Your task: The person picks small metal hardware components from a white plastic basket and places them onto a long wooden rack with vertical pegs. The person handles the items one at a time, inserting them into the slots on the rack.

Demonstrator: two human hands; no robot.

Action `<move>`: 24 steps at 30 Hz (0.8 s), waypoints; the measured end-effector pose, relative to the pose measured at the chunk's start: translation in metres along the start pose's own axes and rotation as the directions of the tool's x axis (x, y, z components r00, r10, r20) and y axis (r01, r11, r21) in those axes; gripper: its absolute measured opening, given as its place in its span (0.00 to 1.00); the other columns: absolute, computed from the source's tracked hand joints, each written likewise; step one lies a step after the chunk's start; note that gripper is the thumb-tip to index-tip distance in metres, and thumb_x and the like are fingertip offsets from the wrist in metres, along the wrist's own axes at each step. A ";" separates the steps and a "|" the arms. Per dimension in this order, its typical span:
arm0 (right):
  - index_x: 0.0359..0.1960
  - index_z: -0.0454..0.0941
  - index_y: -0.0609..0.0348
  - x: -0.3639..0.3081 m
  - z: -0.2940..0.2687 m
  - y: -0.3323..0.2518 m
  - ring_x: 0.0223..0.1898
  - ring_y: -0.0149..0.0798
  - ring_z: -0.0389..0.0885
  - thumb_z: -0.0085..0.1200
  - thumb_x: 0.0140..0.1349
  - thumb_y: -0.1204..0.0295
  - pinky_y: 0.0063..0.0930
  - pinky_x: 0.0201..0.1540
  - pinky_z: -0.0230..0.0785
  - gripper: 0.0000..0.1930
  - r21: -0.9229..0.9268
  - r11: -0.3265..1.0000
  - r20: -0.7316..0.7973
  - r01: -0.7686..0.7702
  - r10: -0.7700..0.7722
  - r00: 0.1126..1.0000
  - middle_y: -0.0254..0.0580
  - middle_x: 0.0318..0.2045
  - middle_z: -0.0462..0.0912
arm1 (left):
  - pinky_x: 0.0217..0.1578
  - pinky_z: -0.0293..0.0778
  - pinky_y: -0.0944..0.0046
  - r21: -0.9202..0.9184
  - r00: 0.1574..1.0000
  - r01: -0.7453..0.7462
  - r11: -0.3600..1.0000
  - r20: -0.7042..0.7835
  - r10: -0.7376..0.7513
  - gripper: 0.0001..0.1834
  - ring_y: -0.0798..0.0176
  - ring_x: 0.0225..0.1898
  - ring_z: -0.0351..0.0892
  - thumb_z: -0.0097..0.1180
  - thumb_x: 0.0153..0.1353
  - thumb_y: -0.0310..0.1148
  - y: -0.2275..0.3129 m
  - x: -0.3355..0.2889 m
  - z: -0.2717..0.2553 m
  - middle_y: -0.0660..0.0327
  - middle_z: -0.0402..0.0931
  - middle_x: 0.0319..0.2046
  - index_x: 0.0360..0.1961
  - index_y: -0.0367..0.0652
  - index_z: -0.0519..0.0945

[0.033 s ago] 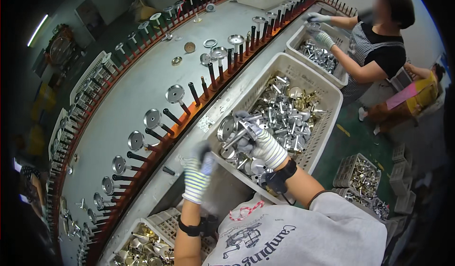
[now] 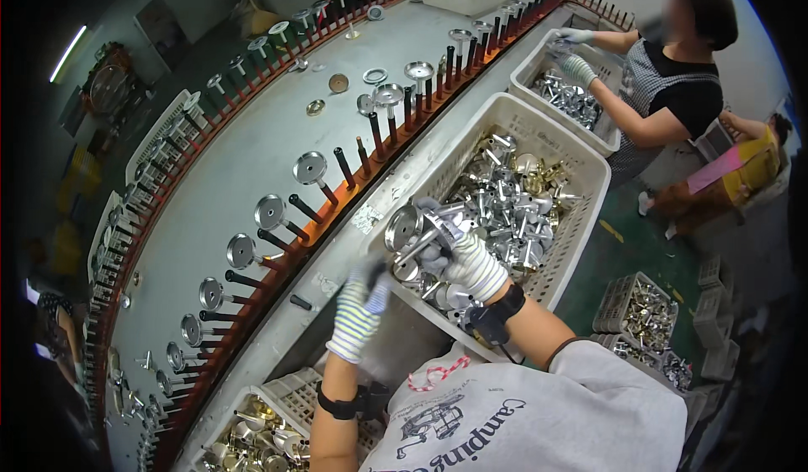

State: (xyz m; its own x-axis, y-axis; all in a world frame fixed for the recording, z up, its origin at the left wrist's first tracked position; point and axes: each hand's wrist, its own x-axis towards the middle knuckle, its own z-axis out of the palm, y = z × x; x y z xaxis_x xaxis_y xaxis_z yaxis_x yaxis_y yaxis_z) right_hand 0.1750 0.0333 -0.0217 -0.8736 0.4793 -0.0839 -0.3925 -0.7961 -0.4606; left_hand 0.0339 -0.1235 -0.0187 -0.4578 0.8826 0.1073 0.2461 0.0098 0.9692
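Note:
My right hand [image 2: 475, 263], in a striped glove with grey fingertips, is closed around a shiny metal disc with a stem [image 2: 431, 238]. The stem points down and left toward my left hand [image 2: 358, 308]. That hand, in a like glove, is close to the stem's end; its fingers are smeared by motion, so I cannot tell whether they hold anything. Beneath and beyond my right hand stands a white plastic crate [image 2: 581, 165] heaped with silvery and brassy stemmed metal parts [image 2: 509, 211]. A larger round metal disc [image 2: 404, 228] shows beside my right fingers.
A curved conveyor rail [image 2: 332, 211] carries dark upright pegs and disc-topped parts along the grey table [image 2: 252, 127]. Another crate of parts [image 2: 244, 438] is at lower left. A co-worker [image 2: 665, 85] handles parts over a further crate [image 2: 610, 135]. Stacked crates [image 2: 635, 312] stand on the green floor.
My left hand has moved slightly up and to the right, closer to the stem in my right hand. The right hand stays almost in place.

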 end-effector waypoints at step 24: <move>0.59 0.69 0.58 0.002 0.004 0.011 0.63 0.36 0.63 0.46 0.65 0.69 0.31 0.65 0.52 0.20 -0.724 0.580 0.271 0.374 -0.260 0.927 0.41 0.61 0.68 | 0.48 0.75 0.63 -0.323 0.975 0.202 0.924 -0.023 -0.221 0.26 0.63 0.46 0.77 0.64 0.54 0.34 -0.020 0.043 0.011 0.59 0.77 0.45 0.53 0.38 0.73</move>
State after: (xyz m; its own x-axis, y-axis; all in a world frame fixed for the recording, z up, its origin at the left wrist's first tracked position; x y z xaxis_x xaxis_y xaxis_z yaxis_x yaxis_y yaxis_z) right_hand 0.1676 0.0240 -0.0235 -0.7854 0.5515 0.2813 -0.3463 -0.0147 -0.9380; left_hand 0.0187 -0.0809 -0.0356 -0.5202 0.8476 -0.1049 -0.1413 0.0357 0.9893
